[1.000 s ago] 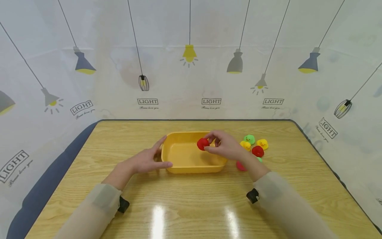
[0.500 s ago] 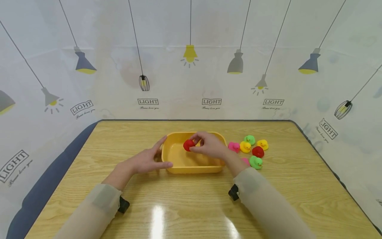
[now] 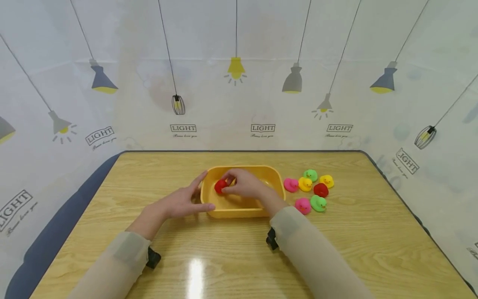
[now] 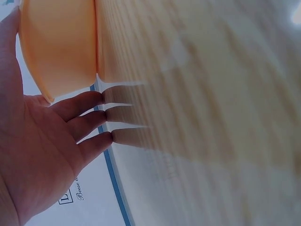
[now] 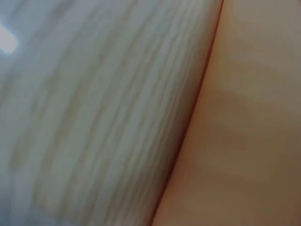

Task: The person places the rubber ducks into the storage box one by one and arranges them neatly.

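In the head view, my right hand (image 3: 244, 185) pinches a red rubber duck (image 3: 220, 187) between thumb and fingers, low inside the left half of the yellow plastic tub (image 3: 242, 213). Whether the duck touches the tub's floor I cannot tell. My left hand (image 3: 183, 202) spreads around the tub's left end, thumb along the near corner and index finger at the far one. The left wrist view shows that hand's (image 4: 42, 146) other fingertips on the table beside the tub wall (image 4: 61, 44). Only the tub's side (image 5: 244, 117) and table appear in the right wrist view; the right hand is hidden there.
Right of the tub sit several rubber ducks: pink ones (image 3: 291, 185) (image 3: 303, 205), yellow ones (image 3: 305, 184) (image 3: 326, 181), green ones (image 3: 310, 175) (image 3: 318, 203) and a red one (image 3: 321, 190). A lamp-printed curtain (image 3: 209, 83) stands behind the wooden table (image 3: 149, 170).
My right hand has carried the red duck leftward and slightly down, from the tub's right half to its left. The left hand has stayed at the tub's left end.
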`<state>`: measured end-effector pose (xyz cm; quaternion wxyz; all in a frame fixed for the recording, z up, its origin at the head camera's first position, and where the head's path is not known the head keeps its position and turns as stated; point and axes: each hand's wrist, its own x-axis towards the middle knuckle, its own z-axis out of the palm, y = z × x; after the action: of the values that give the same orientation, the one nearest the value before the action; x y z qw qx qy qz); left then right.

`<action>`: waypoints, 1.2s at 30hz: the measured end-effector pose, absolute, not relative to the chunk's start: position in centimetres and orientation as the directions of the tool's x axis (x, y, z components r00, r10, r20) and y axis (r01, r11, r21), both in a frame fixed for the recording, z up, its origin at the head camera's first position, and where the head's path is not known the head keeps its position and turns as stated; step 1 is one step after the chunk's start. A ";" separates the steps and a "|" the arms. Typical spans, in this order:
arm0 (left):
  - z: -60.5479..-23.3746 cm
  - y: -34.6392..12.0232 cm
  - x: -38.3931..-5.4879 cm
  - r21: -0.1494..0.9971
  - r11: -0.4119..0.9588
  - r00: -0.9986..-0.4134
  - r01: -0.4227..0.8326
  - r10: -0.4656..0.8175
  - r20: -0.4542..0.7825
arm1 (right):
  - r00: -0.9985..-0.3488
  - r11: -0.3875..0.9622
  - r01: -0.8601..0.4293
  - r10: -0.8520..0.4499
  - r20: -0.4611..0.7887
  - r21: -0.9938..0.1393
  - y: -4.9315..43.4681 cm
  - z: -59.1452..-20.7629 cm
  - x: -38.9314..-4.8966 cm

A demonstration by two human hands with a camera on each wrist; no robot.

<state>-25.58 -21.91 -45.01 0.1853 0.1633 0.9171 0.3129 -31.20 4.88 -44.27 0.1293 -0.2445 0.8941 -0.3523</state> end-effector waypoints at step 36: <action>-45.1 -21.7 -25.4 0.623 0.761 -0.886 0.182 0.402 -0.232 | -0.852 0.619 -0.293 -0.515 -0.095 -0.729 4.7 -46.6 -31.7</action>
<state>-25.39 -21.68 -45.11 0.1786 0.1585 0.9212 0.3072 -31.66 4.70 -46.56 0.1490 -0.2279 0.8872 -0.3725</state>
